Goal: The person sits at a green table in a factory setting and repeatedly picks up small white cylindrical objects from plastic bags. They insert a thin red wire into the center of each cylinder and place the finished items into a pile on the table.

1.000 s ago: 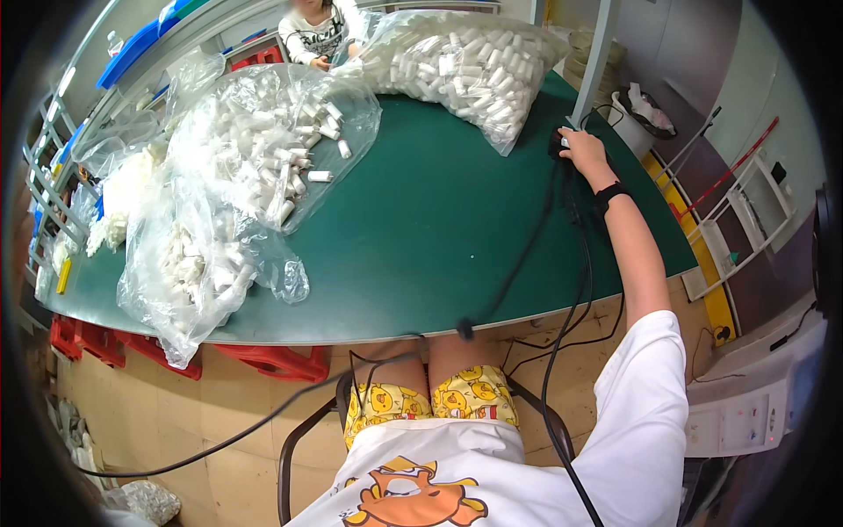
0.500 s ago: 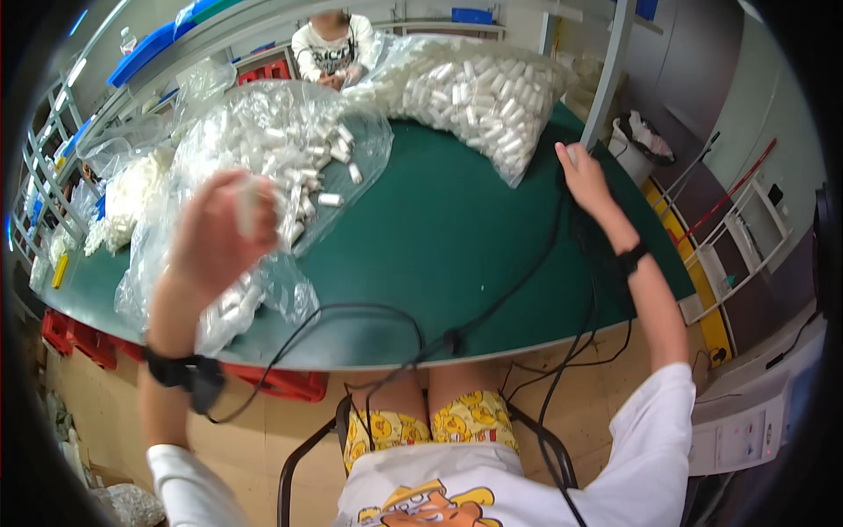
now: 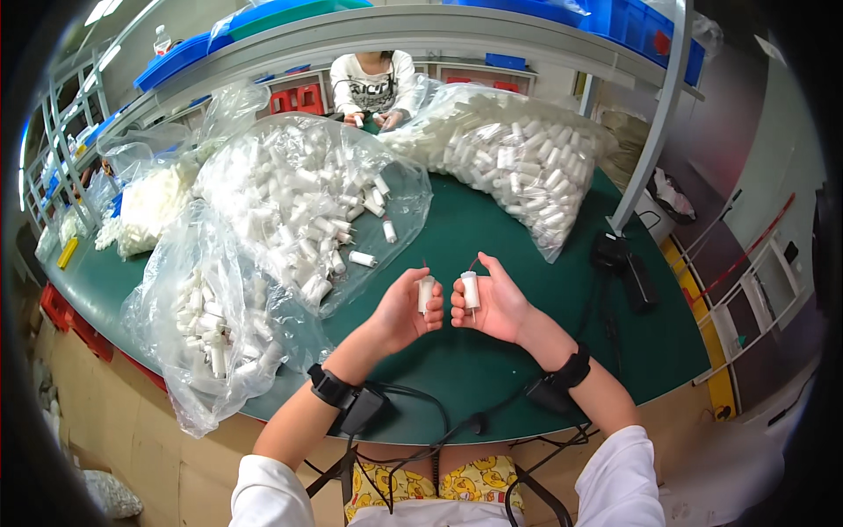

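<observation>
Green surface (image 3: pixel 465 211), a large clear bag (image 3: pixel 500 145) packed with white cylinders (image 3: pixel 546 162) at its far right, a second clear bag (image 3: pixel 290 167) spread at left with more cylinders. Over the near middle, the person's left hand (image 3: pixel 402 314) and right hand (image 3: pixel 502 309) sit close but apart, each grip curled around one piece: left cylinder (image 3: pixel 426 295) and right cylinder (image 3: pixel 470 291), both roughly upright, a thin red wire (image 3: pixel 474 262) atop the right one.
</observation>
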The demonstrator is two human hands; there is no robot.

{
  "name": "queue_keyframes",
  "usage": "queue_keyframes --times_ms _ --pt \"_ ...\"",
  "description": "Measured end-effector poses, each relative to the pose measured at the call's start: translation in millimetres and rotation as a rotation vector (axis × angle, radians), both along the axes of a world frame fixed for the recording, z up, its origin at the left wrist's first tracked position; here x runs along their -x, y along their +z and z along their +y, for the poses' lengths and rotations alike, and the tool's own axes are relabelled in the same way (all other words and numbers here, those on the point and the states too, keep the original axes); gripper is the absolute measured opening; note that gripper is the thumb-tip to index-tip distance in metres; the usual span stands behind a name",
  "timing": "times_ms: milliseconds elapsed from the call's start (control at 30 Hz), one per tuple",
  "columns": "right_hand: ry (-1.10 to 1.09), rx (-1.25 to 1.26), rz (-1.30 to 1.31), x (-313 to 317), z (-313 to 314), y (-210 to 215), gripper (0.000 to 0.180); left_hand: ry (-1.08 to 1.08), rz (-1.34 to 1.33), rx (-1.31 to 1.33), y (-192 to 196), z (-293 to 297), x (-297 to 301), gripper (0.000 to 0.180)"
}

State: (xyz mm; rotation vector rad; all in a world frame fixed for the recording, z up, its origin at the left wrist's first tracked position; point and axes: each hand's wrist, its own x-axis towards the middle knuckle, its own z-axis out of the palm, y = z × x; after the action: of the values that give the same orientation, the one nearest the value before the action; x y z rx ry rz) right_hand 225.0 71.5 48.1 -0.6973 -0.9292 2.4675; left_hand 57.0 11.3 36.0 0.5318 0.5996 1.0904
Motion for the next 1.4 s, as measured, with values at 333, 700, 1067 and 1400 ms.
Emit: queue_keyframes --times_ms 333,700,1067,1400 --pt "0.148 -0.147 0.062 0.7 -9.7 -46.2 0.049 -0.007 -0.016 -0.125 -14.3 -7.8 -2.0 0.039" --pt "0.110 -0.037 0.143 -2.3 -3.8 -55.2 0.035 -0.068 0.080 -0.197 -22.6 -6.9 -6.5 0.029" --pt "-0.011 -0.090 0.217 -3.2 -0.6 -57.4 0.031 -0.063 0.001 -0.195 -15.4 -11.0 -9.3 0.029" --pt "0.055 -0.233 0.299 -0.3 -6.2 -44.7 0.032 0.005 -0.091 -0.285 -15.7 -10.9 -8.3 0.037"
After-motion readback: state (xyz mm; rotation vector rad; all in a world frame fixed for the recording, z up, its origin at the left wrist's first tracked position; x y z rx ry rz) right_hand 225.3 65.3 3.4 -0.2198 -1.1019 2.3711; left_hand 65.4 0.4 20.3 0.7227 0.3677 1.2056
